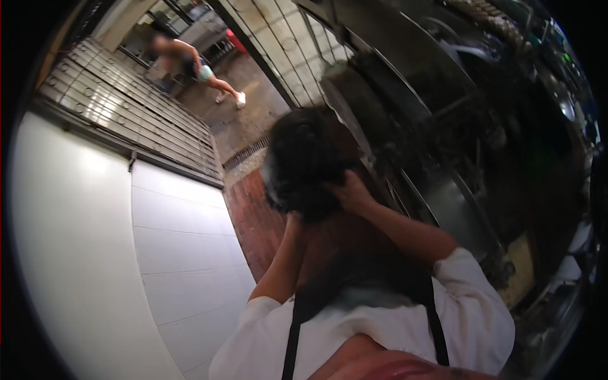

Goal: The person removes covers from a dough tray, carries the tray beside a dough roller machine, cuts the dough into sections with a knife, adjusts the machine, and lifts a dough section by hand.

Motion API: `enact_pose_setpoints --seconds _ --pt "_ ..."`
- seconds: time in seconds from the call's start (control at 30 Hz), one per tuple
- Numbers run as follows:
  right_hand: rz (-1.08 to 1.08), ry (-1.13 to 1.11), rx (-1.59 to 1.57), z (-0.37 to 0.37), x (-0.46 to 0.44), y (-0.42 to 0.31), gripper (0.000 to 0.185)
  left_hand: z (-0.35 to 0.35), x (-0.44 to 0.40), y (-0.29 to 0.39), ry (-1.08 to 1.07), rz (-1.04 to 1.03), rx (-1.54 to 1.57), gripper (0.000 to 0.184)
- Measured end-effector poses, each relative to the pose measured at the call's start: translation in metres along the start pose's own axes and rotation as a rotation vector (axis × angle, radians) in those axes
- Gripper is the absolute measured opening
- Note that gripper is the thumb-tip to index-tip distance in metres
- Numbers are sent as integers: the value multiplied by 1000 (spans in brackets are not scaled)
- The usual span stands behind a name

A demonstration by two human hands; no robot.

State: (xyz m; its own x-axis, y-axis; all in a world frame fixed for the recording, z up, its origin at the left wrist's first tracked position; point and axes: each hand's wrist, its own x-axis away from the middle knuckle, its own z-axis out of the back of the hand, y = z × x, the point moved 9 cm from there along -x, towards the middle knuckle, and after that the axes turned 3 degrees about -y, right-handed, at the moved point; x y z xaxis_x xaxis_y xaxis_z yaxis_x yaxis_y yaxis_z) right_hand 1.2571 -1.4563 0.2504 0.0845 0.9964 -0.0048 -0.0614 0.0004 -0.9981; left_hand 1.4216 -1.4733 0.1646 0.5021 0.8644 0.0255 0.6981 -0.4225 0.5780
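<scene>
A bulky black bundle [304, 164] with a crumpled, partly shiny surface is held out in front of my body. Whether it is a bag or cloth, I cannot tell. My right hand [349, 192] grips its right side, the fingers bent against the dark material. At its lower edge is my left hand [293, 219], closed on the bundle, with most of the fingers hidden by it. A black apron [354, 272] hangs over my white shirt.
Left are a white panel wall [183, 234] and an opened metal gate [126, 101]. Dark metal equipment [443, 177] lines the right. A drain grate [246, 153] crosses the doorway beyond the red-brown floor [253, 209]. Past it, another person [190, 60] bends forward.
</scene>
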Motion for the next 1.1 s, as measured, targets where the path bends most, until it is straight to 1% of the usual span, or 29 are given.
enact_pose_setpoints --seconds 0.07,0.13,0.17,0.2,0.27,0.33,0.37,0.4,0.47,0.5,0.57,0.63,0.67,0.7,0.77,0.83,0.9,0.97,1.03,1.1 --pt "-131 -223 -230 -11 0 -15 42 -8 -5 11 7 -37 62 49" --pt "-77 -308 64 -10 -2 -29 41 -11 -10 33 209 -113 -224 44" --pt "-40 -359 213 -8 -4 -35 41 -4 -16 44 300 -166 -142 42" --pt "121 -266 238 5 -7 -52 41 7 -19 57 395 -218 -66 39" --pt "446 -71 286 36 -6 -88 41 28 -29 109 480 -371 -303 41" --pt "626 136 525 87 -11 -133 39 48 -42 154 510 -475 -515 44" --pt "649 239 638 115 -20 -143 40 25 -52 167 550 -444 -552 49" --pt "669 343 750 141 -27 -146 41 29 -69 184 563 -463 -740 52" --pt "499 534 1066 187 -47 -132 48 56 -128 211 561 -438 -1157 57" --pt "399 541 1118 202 -56 -115 50 66 -164 214 548 -417 -1365 59" --pt "193 557 1229 221 -68 -77 56 31 -255 211 358 -417 -1606 68" --pt "29 513 1365 211 -79 -57 58 94 -388 192 275 -319 -1763 80" --pt "-55 498 1434 208 -87 -51 60 78 -442 178 174 -472 -1735 86" --pt "-110 526 1390 211 -91 -50 61 54 -481 159 79 -618 -1693 92" --pt "-215 581 1288 217 -96 -51 63 23 -552 109 62 -187 -1650 97" --pt "-257 600 1283 217 -99 -52 67 -10 -609 61 -209 -365 -1582 93" --pt "-294 626 1284 218 -101 -55 70 4 -674 -11 -457 -379 -1676 84" --pt "-307 638 1288 220 -107 -54 73 32 -720 -96 -584 -6 -2023 59" --pt "-322 625 1301 221 -109 -53 75 64 -742 -179 -1087 -327 -2119 50" --pt "-327 609 1302 223 -112 -52 76 96 -773 -218 -870 -169 -2121 44"
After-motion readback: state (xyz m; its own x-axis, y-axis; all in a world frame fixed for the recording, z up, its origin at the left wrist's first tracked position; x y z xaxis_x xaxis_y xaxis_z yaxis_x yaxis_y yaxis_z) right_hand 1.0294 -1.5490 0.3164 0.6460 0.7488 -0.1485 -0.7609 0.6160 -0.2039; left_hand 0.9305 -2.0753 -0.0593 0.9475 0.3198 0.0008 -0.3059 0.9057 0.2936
